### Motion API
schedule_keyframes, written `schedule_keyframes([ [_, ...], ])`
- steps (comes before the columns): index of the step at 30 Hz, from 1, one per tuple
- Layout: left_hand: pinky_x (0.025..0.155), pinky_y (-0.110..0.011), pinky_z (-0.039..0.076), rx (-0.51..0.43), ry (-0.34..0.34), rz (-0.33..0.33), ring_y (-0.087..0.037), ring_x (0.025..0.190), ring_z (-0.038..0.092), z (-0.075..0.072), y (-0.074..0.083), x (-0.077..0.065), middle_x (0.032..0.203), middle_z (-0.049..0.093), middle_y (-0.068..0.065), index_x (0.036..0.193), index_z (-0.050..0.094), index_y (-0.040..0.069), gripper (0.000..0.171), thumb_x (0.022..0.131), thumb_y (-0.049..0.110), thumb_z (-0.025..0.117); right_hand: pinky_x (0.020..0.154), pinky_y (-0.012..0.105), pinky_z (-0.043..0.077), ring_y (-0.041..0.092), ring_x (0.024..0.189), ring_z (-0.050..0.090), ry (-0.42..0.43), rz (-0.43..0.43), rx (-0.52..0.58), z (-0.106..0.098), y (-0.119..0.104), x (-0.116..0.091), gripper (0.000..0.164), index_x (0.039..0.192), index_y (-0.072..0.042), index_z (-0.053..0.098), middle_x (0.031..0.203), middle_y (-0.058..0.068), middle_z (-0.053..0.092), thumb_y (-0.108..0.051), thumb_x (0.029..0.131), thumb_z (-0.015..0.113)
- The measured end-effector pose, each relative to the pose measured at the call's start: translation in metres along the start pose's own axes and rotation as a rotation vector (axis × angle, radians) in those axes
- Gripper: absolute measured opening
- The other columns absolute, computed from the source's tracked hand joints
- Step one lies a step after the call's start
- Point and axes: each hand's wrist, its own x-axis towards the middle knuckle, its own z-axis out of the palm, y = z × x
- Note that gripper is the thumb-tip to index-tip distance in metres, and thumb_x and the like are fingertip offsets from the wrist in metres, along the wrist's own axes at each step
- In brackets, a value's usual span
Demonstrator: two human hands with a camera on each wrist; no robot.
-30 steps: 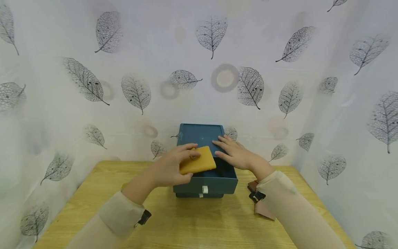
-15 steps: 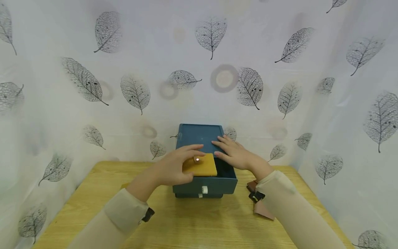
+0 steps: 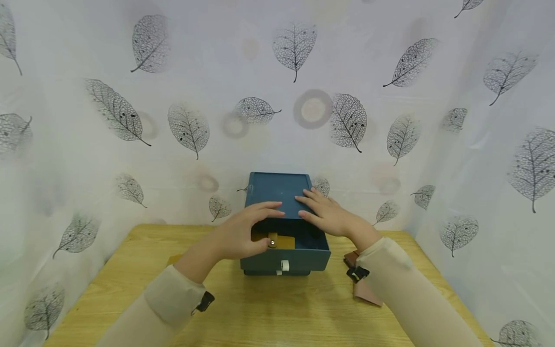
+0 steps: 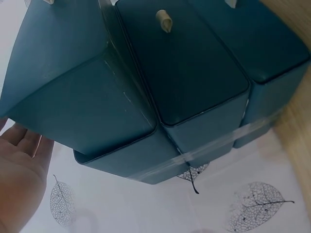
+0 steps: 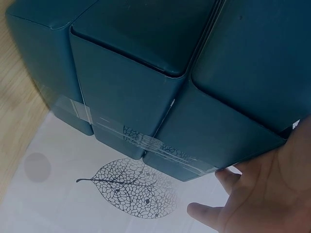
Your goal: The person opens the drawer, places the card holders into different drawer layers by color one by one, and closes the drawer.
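A yellow wallet [image 3: 285, 242] with a strap and a round metal snap lies inside the pulled-out top drawer [image 3: 264, 259] of a blue drawer box [image 3: 279, 190]. Over the drawer's left side is my left hand [image 3: 244, 233], fingers spread apart from the thumb and holding nothing; it hides part of the wallet. My right hand [image 3: 329, 217] rests with extended fingers on the right side of the box's top. In the left wrist view, part of the left hand [image 4: 22, 170] shows beside the drawer; the right wrist view has the right hand [image 5: 272, 189] against the box.
On the wooden table [image 3: 260, 313], a pink flat item [image 3: 366, 292] and a brown item [image 3: 352, 259] lie to the right, partly behind the right sleeve. A yellow item [image 3: 174, 259] peeks out behind the left forearm. A leaf-patterned curtain [image 3: 277, 140] hangs behind the box.
The left hand has lowered the yellow wallet to the drawer and let go of it; the wallet now lies inside. The right hand has stayed on the box's top.
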Motion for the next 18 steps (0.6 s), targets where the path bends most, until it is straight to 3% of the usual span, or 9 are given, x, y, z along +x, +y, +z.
schedule_keyframes([
  [6,0.112,-0.056,0.037,-0.017,0.038,0.007,-0.027,0.144,0.037,0.000,-0.002,-0.005,0.157,0.039,-0.004,0.142,0.056,0.010,0.056,0.088,0.016,0.068,0.116,0.069,0.008,0.037,0.153,0.003,-0.001,-0.002,-0.002,0.000,-0.001,0.000,0.066,0.160,-0.019,0.028,0.167,0.013,0.013,-0.056,0.105,0.034],
  [10,0.110,-0.059,0.037,-0.021,0.063,0.018,-0.030,0.143,0.039,0.000,-0.003,-0.009,0.156,0.041,-0.009,0.141,0.057,0.008,0.055,0.087,0.014,0.068,0.116,0.069,0.008,0.038,0.153,0.003,-0.004,0.001,-0.006,0.000,-0.001,0.000,0.067,0.160,-0.019,0.028,0.167,0.013,0.013,-0.057,0.105,0.034],
  [18,0.109,-0.058,0.039,0.024,0.088,-0.011,-0.030,0.141,0.040,-0.001,-0.007,-0.020,0.155,0.042,-0.011,0.140,0.056,0.008,0.055,0.088,0.015,0.069,0.116,0.069,0.008,0.037,0.153,0.002,-0.001,0.001,-0.005,0.000,0.000,0.000,0.066,0.160,-0.019,0.028,0.167,0.013,0.013,-0.056,0.105,0.034],
])
